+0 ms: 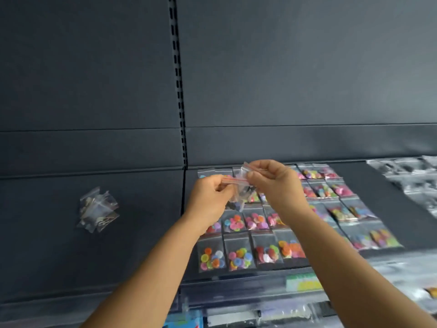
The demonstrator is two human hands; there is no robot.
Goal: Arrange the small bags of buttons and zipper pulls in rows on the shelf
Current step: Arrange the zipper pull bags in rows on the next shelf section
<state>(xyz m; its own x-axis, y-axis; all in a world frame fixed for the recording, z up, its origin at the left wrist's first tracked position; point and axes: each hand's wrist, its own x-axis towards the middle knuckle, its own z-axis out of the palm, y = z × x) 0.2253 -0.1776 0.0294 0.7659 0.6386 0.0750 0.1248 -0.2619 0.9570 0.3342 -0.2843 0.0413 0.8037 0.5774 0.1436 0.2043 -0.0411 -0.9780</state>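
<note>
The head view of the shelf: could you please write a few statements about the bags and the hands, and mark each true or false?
1. Both hands hold small bags above the shelf. True: the left hand and the right hand pinch clear bags with red seal strips.
2. The rows of colourful button bags lie on the left section of the shelf. False: they lie on the right section, beneath the hands.
3. A loose pile of bags lies on the left section. True.
4. The pile touches the rows. False: bare dark shelf separates them.
</note>
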